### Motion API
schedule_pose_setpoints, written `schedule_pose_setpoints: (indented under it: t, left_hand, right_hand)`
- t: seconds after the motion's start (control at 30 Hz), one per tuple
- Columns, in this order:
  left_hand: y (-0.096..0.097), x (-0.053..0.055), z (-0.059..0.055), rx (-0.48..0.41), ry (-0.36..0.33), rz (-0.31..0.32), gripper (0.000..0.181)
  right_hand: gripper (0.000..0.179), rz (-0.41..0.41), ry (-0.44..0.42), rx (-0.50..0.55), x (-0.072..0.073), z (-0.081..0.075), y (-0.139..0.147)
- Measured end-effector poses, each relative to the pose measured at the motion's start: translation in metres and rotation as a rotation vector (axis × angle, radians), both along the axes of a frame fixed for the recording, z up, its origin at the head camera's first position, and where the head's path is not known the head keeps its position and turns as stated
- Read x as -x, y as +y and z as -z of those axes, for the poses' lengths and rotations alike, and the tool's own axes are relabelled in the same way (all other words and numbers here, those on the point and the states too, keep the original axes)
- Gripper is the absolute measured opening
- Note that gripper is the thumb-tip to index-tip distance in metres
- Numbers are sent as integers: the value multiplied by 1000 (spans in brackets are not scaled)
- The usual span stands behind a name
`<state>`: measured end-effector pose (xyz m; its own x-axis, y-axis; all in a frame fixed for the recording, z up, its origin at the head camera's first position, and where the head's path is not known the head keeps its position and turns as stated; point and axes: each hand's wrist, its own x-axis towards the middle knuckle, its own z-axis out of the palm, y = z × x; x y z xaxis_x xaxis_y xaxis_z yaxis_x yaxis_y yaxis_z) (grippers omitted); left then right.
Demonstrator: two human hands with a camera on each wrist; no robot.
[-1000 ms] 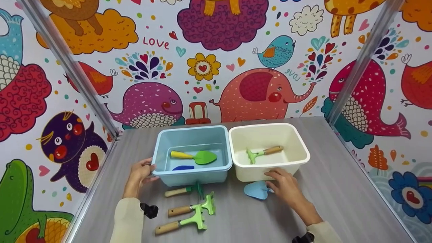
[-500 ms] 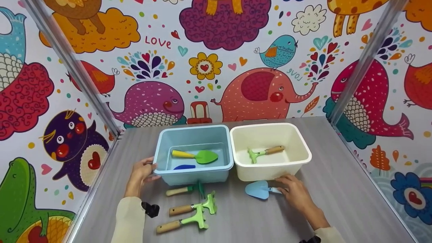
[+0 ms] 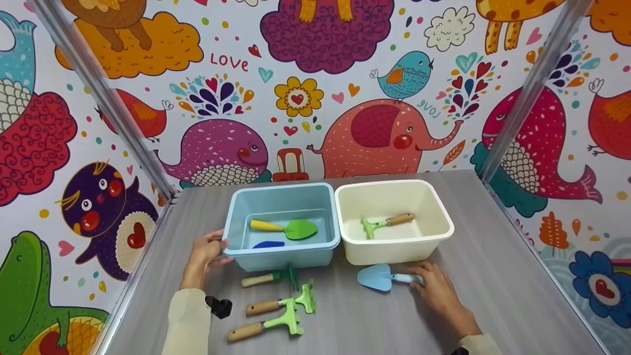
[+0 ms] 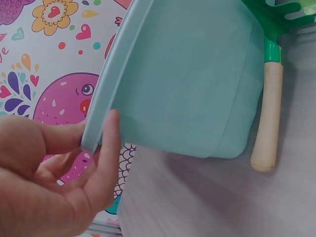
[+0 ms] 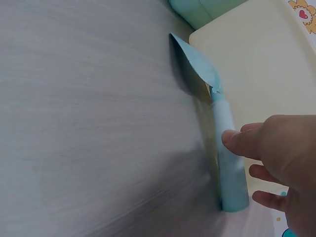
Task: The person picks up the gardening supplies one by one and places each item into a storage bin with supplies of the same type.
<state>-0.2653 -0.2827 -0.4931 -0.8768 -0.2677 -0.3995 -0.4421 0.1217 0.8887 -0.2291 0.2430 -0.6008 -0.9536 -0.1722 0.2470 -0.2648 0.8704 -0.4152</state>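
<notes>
My left hand [image 3: 204, 254] pinches the left rim of a light blue plastic tub [image 3: 291, 257]; in the left wrist view, the thumb and fingers [image 4: 111, 148] sit on either side of that rim. Inside the tub lie a green trowel with a yellow handle [image 3: 299, 229] and a dark blue piece [image 3: 268, 244], partly hidden. On the table before the cream tub [image 3: 394, 252] lies a light blue trowel [image 3: 377, 277]. My right hand [image 3: 438, 288] is at the end of its handle, fingers loose; in the right wrist view, the thumb [image 5: 234, 140] overlaps the handle [image 5: 231, 173].
A small green rake with a wooden handle [image 3: 387, 222] lies in the cream tub. In front of the blue tub are a dark green hand fork [image 3: 261, 280] and two light green rakes, the upper rake [image 3: 266, 307] and lower rake [image 3: 249, 331]. Patterned walls [image 3: 296, 123] enclose the table.
My right hand has moved right along the light blue trowel, uncovering its handle. The trowel stays nearly in place. My left hand keeps its hold on the blue tub.
</notes>
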Motion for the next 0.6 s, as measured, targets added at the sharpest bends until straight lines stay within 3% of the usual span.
schedule_pose_setpoints:
  t: [0.23, 0.6]
  left_hand:
    - [0, 1, -1, -3, 1, 8, 49]
    - [-1, -1, -1, 3, 13, 7, 49]
  right_hand:
    - [34, 28, -111, 4, 3, 0, 2]
    - [35, 9, -86, -19, 6, 3, 0]
